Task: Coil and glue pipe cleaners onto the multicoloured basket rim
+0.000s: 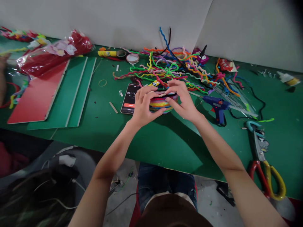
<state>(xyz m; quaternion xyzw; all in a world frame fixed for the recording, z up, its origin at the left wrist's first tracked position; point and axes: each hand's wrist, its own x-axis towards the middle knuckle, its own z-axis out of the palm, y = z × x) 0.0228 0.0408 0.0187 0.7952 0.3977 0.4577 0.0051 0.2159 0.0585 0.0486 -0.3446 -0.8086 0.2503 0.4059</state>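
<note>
Between my hands is a round bowl-like piece (159,103) wrapped in rows of coloured pipe cleaners, with a black strand along its upper rim. My left hand (144,105) curls around its left side, the thumb along the front. On the other side, my right hand (182,100) grips the rim, its fingers at the top and the thumb against the striped wall. The inside of the piece is mostly hidden. Just left of my left hand lies a phone (129,98) with a timer on its screen. A heap of loose pipe cleaners (168,67) spreads behind the piece.
Right of my hands are a blue glue gun (218,107) and large scissors (262,162) with red and yellow handles. Red and green boards (56,94) and a plastic-wrapped red bundle (55,56) lie left. Another person's arm (2,78) shows at the left edge.
</note>
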